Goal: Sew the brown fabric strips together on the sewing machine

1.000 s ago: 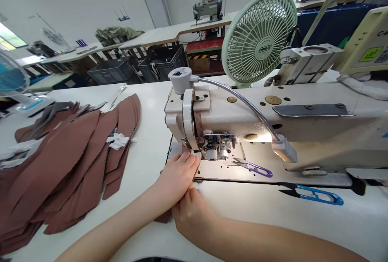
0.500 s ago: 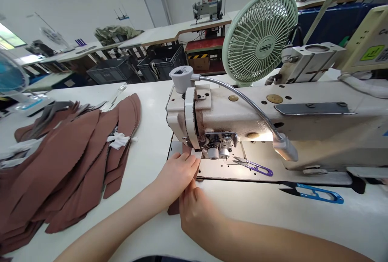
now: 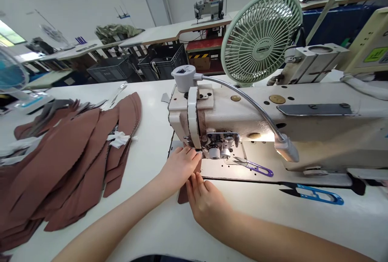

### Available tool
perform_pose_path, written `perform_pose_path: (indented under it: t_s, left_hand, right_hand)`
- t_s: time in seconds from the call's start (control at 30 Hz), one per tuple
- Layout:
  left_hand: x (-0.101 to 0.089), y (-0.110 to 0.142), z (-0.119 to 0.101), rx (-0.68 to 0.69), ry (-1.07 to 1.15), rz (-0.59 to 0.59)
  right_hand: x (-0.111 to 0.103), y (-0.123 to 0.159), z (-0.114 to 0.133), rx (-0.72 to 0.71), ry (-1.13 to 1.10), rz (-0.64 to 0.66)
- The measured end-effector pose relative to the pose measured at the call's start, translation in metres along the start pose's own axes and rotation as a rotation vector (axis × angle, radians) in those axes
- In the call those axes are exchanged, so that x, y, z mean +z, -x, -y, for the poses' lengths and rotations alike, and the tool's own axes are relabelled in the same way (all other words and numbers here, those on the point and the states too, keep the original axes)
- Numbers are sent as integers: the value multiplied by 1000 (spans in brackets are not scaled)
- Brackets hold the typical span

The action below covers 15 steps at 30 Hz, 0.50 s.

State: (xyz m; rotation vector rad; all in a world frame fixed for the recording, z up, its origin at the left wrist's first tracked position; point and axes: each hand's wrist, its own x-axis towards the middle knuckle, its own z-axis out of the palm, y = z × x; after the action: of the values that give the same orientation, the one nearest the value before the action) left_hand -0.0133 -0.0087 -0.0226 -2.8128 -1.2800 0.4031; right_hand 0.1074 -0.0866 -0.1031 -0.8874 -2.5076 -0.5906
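A brown fabric piece (image 3: pixel 183 196) lies under the needle end of the sewing machine (image 3: pixel 194 120), mostly covered by my hands. My left hand (image 3: pixel 181 165) presses on it close to the presser foot, fingers together and curled over the cloth. Just nearer to me, my right hand (image 3: pixel 206 199) pinches the cloth's right edge between thumb and fingers. The needle itself is hidden behind the machine head and my left fingers. Purple thread snips (image 3: pixel 256 167) rest on the machine bed to the right of my hands.
A stack of brown cut pieces (image 3: pixel 69 161) with white strips (image 3: pixel 118 138) covers the table's left side. Blue thread snips (image 3: pixel 318 194) lie at the right. A flexible lamp (image 3: pixel 286 148) hangs over the bed, and a green fan (image 3: pixel 262 37) stands behind the machine.
The brown fabric has moved forward under the machine head, its near end now closer to the bed. My right hand has shifted slightly forward and right; my left hand has crept forward.
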Motion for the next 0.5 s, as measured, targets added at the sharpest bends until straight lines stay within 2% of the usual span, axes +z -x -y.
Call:
perform_pose_path:
  t_s: [0.2,0.4,0.5]
  left_hand:
    - [2,10,7,135,48,-20]
    - [19,6,7,89,39,-169]
    - [19,6,10,85,72,-189]
  right_hand:
    - [5,3,-4,7,-64,7]
    - [2,2,-7,15,-28,-10]
    - [0,0,-10,27,-16,-11]
